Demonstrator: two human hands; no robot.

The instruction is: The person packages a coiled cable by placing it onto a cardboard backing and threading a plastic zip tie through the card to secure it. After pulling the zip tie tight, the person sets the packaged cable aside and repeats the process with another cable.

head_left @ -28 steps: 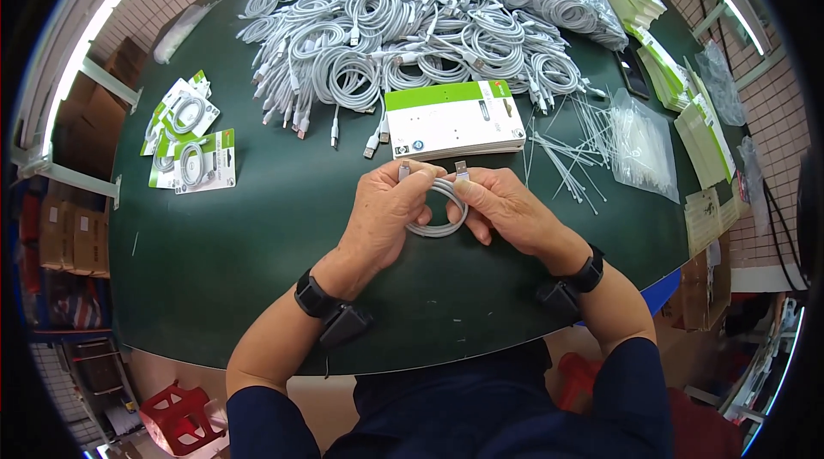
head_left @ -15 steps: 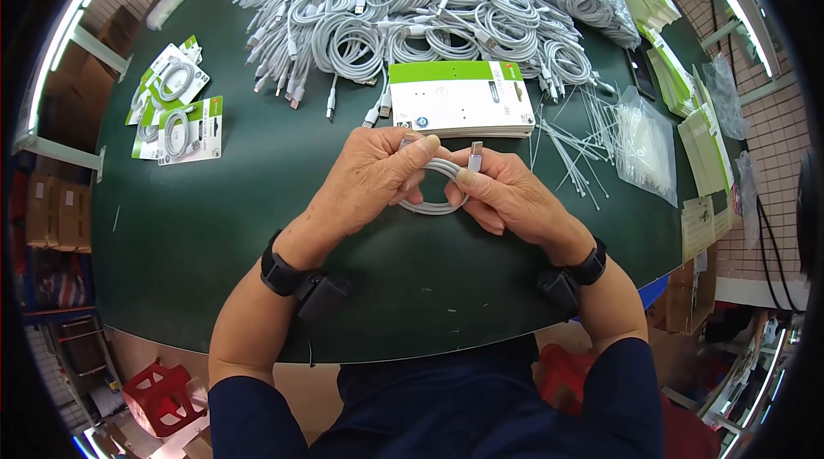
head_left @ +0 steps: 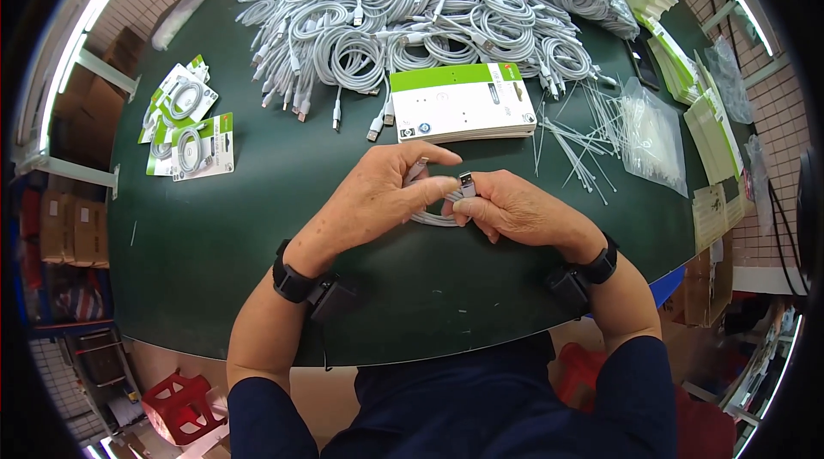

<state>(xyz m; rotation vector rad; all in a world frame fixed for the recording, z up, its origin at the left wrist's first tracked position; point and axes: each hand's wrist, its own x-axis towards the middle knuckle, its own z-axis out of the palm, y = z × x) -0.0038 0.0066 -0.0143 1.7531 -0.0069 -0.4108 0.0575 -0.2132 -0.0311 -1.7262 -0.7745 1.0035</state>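
A coiled light-grey USB cable [head_left: 434, 219] is between my two hands, just above the dark green tabletop. My right hand [head_left: 520, 208] pinches the coil, and one USB plug sticks up beside its thumb. Around the coil's other side curls my left hand [head_left: 367, 193], its thumb on the cable and its index finger lifted away. The cable's other connector shows in the gap between that thumb and finger. The left hand's lower fingers are mostly hidden. Just beyond my hands lies a stack of white-and-green packaging cards [head_left: 463, 107].
A large heap of coiled grey cables [head_left: 369, 21] covers the far middle. Carded cables [head_left: 202, 148] lie at the left. Loose white cable ties [head_left: 577, 154] and a clear bag of ties [head_left: 652, 137] are at the right, near more green-and-white cards [head_left: 712, 129].
My left index finger has lifted and its thumb has shifted over the coil. The coil and the upright plug have tilted. The whole view has shifted slightly.
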